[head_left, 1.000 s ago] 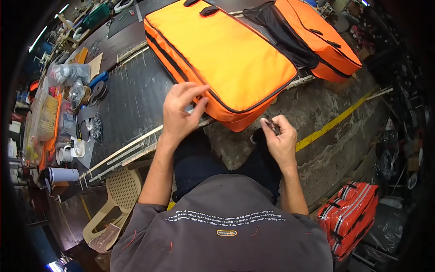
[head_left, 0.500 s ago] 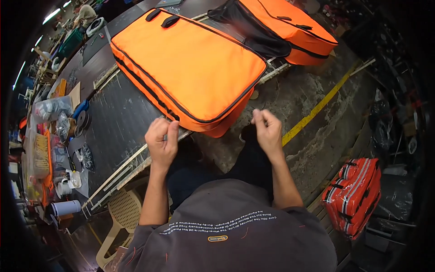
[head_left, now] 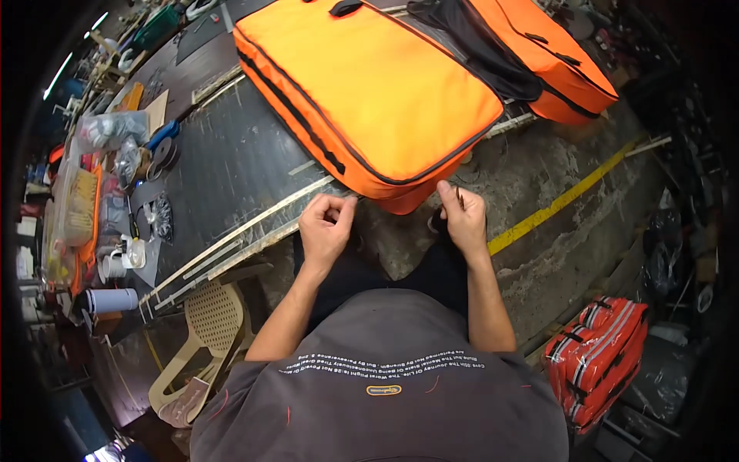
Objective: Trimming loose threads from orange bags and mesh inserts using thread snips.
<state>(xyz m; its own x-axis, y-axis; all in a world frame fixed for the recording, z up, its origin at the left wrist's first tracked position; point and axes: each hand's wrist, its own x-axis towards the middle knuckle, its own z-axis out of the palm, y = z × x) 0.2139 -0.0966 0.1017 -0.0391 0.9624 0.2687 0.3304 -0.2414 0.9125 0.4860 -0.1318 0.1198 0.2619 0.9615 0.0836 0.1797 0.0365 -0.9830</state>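
Head camera looks down (fisheye).

Orange bag point(head_left: 369, 92) top edge cropped

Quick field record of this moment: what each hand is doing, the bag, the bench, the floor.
left hand: loosely closed, by the near corner of the orange bag
right hand: pinching a small dark tool, kind unclear
orange bag: flat on workbench, corner overhanging
second orange bag: behind, open
floor: red bag, plastic chair
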